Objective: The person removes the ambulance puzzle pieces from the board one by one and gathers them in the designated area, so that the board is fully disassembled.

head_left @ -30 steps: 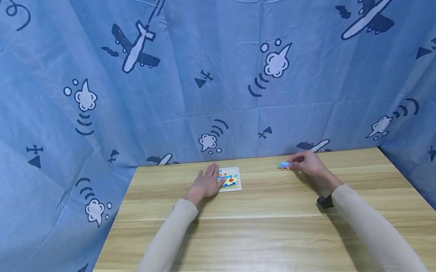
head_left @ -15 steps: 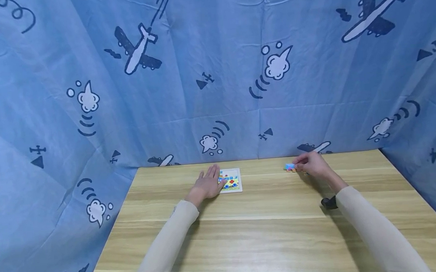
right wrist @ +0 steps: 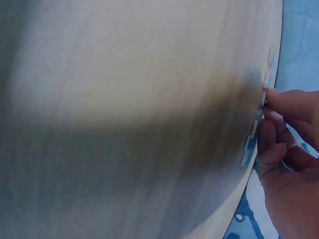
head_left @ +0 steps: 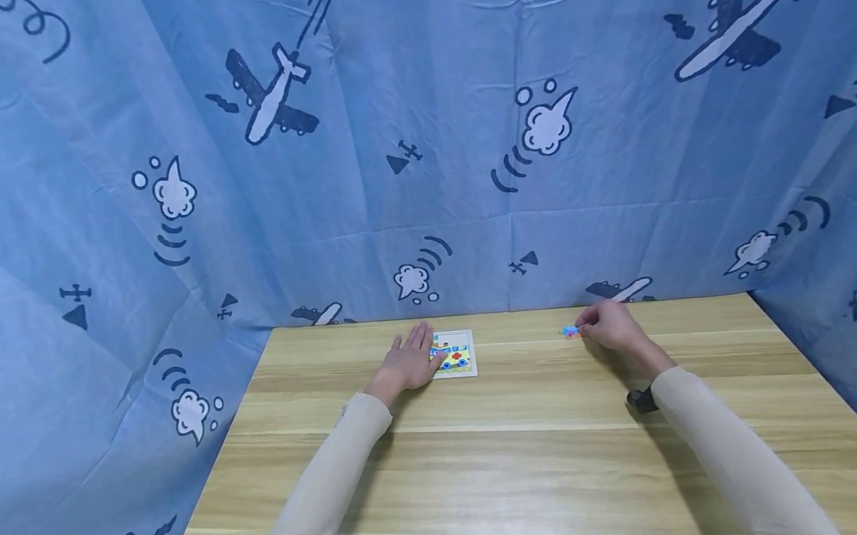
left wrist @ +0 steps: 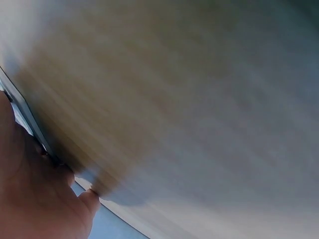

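In the head view my left hand [head_left: 405, 363] lies flat, its fingers straight, over the left side of a small jigsaw puzzle [head_left: 458, 356] in a white frame. A yellow vehicle with blue wheels and a red cross shows on it; the covered left part is hidden. The left wrist view catches only part of that hand, beside the puzzle's dark edge. Farther right, thumb and fingers of my right hand [head_left: 612, 327] pinch a blue and pink jigsaw piece [head_left: 569, 332]. Seen edge-on in the right wrist view, the piece [right wrist: 247, 144] has a stepped outline close over the tabletop.
Both hands are near the back edge of a light wood table [head_left: 484, 460]. Directly behind it hangs a blue curtain [head_left: 452, 176] with printed planes and clouds. A black object [head_left: 641, 400] sits at my right wrist, under the sleeve.
My right hand has shifted slightly right with the jigsaw piece, which now looks flatter in the head view. My left hand stays on the puzzle.
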### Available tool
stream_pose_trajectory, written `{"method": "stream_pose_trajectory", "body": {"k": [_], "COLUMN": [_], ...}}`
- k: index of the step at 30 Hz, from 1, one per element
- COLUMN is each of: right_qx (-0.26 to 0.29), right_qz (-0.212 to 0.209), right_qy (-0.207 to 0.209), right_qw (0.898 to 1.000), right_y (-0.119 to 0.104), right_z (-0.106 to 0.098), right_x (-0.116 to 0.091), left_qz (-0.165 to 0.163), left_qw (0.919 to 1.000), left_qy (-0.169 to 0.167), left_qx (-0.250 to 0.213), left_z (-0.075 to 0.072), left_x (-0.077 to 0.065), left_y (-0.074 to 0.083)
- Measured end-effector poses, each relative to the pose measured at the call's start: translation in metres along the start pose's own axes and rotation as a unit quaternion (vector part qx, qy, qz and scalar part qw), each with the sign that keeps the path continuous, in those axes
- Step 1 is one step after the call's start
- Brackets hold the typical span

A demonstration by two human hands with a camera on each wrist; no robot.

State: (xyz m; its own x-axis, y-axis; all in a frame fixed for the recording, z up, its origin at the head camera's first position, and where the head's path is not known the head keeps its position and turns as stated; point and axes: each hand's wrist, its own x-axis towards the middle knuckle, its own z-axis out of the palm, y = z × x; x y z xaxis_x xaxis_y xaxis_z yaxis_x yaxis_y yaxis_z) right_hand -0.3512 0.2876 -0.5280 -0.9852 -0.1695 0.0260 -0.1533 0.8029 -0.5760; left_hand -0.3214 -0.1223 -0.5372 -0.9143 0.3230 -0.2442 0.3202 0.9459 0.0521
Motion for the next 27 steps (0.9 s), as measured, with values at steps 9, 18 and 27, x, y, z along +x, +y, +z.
{"method": "stream_pose_trajectory", "body": {"k": [9, 18, 27], "right_qx": [-0.018, -0.016, -0.001], "right_qz": [0.023, 0.039, 0.034], "right_qy": [-0.007, -0.013, -0.007], "right_qw": [1.000, 0.999, 0.999], "right_y": [-0.0031, -0.0005, -0.0075], "right_z": [-0.0013, 0.0024, -0.0020], "right_x": [0.0005, -0.0022, -0.0012], "left_qz": [-0.001, 0.000, 0.002], "left_qw": [1.0000, 1.0000, 0.9986], "left_qy": [0.000, -0.007, -0.007], "left_qx": [-0.003, -0.006, -0.052], "left_z": [-0.0028, 0.0006, -0.0048], "left_x": [0.0006, 0.0004, 0.0015], "left_y": [0.0005, 0.0025, 0.0006]}}
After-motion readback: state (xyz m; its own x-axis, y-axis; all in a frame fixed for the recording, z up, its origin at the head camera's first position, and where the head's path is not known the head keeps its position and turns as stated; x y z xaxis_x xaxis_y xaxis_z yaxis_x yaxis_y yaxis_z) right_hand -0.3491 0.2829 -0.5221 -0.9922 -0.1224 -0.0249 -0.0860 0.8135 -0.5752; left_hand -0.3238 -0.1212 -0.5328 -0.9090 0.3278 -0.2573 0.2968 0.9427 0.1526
